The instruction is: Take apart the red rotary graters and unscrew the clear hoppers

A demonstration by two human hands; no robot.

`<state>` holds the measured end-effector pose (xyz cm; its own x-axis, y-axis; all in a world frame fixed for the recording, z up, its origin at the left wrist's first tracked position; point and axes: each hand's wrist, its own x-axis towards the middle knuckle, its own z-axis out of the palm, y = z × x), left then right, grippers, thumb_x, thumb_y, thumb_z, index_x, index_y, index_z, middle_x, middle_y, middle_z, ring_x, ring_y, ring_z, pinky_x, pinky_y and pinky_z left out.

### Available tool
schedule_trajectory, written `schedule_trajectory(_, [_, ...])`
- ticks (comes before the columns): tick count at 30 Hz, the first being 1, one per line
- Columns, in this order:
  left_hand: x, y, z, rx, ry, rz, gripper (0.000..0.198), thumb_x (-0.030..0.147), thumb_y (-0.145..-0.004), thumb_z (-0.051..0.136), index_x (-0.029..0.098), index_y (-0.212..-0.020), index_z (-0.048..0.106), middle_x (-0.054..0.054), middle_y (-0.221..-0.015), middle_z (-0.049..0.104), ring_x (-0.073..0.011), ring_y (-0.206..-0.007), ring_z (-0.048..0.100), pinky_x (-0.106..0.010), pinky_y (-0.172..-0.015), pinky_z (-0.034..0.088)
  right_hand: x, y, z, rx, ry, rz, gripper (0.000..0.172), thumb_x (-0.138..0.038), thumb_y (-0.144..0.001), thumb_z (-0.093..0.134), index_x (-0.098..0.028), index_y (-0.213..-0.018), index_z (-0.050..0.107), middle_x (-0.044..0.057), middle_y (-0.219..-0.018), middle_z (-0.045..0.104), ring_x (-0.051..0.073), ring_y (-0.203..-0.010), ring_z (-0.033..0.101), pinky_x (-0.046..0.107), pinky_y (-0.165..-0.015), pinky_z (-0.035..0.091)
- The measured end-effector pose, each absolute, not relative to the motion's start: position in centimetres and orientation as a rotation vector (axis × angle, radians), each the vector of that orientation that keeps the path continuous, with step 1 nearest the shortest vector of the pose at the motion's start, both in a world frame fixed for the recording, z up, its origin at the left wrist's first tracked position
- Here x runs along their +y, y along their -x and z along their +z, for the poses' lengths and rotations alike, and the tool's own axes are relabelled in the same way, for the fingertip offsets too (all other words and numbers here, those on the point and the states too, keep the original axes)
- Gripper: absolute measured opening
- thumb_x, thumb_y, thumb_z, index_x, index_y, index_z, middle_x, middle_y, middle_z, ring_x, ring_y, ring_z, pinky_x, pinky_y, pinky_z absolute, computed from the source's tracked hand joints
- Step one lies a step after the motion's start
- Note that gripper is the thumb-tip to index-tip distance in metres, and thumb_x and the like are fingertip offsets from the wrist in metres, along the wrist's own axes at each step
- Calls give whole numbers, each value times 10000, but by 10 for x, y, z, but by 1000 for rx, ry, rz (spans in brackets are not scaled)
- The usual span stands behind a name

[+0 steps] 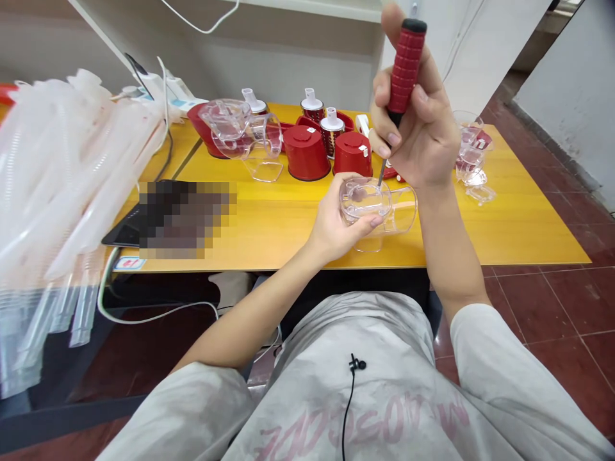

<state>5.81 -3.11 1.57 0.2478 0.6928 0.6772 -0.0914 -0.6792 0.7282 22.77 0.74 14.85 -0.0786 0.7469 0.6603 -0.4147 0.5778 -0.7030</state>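
Observation:
My left hand (339,218) is closed around a clear plastic housing (368,203) with a side handle, holding it just over the table's front part. Above it my right hand (420,121) grips a screwdriver (406,67) with a red, black-ended handle. The screwdriver's shaft points down, and its tip meets the rim of the clear housing. Whether a screw sits under the tip is too small to see. Just behind the housing stand two red plastic cups (307,153), upside down, one beside the other.
Clear housings (245,131) are stacked at the back left, with more clear parts (473,160) at the right. White-topped cylinders (331,131) stand behind the red cups. A dark tablet (127,227), partly blurred, lies on the yellow table (519,237). Bagged clear tubes (72,173) crowd the left.

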Motion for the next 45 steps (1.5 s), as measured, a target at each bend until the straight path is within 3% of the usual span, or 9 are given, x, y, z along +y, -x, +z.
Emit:
schedule_trajectory(6, [-29,-59,11,487,-1874,1563,866,751,-891,1028,255,-1488,646,-129,-1409,807,-307,-1251,830,-446,-1115,654,8,-225,147,-1351,371,852,576,-949,-831,771,-483,-1165,821,-26,-819,610,144,-490,305,378,-399,393])
schedule_trajectory(11, [-27,-61,9,462,-1871,1557,911,743,-852,1069,264,-1493,636,-122,-1402,801,-310,-1246,835,-446,-1115,668,26,-224,143,-1354,424,658,659,-971,-741,789,-491,-1188,843,-5,-1231,847,210,-706,553,403,-542,601])
schedule_trajectory(16, [-26,-60,10,467,-1874,1539,928,762,-834,1074,255,-1482,643,-123,-1380,800,-300,-1227,824,-434,-1096,676,17,-230,147,-1376,385,648,718,-835,-830,834,-560,-1483,718,-103,-1682,750,210,-812,634,425,-724,656])
schedule_trajectory(22, [-26,-60,10,470,-1870,1543,914,752,-838,1075,256,-1472,644,-114,-1357,797,-291,-1195,822,-433,-1067,683,17,-221,144,-1292,374,630,777,-774,-867,788,-579,-1583,559,-40,-1080,799,213,-678,511,384,-573,511])
schedule_trajectory(27, [-25,-62,7,473,-1874,1543,912,758,-843,1064,264,-1483,644,-121,-1380,792,-306,-1212,821,-457,-1058,685,25,-216,146,-1344,269,542,644,-931,-829,760,-626,-1393,694,-19,-1150,769,214,-682,604,385,-484,559])
schedule_trajectory(32, [-25,-62,6,489,-1893,1547,881,794,-883,1012,264,-1477,636,-119,-1377,786,-298,-1186,812,-461,-1034,688,18,-227,150,-1458,317,275,572,-778,-833,884,-654,-1380,773,-144,-1541,759,244,-1208,797,402,-1023,778])
schedule_trajectory(36, [-25,-63,6,518,-1895,1567,898,835,-872,994,259,-1465,642,-116,-1356,782,-294,-1158,810,-459,-1010,683,10,-227,148,-1468,370,491,696,-817,-837,831,-593,-1483,697,-153,-1772,664,246,-1091,794,391,-842,758])
schedule_trajectory(41, [-25,-63,7,521,-1899,1560,901,836,-869,994,263,-1469,642,-120,-1365,796,-289,-1141,808,-459,-1008,672,13,-226,146,-1419,358,594,634,-841,-867,790,-566,-1431,693,-85,-1628,748,244,-977,770,415,-738,732])
schedule_trajectory(45, [-23,-62,8,467,-1903,1548,911,812,-858,1019,259,-1472,636,-119,-1373,801,-278,-1148,809,-433,-1029,674,21,-232,146,-1440,245,489,770,-776,-678,1024,-675,-1381,728,-89,-1535,712,268,-1235,772,380,-760,736])
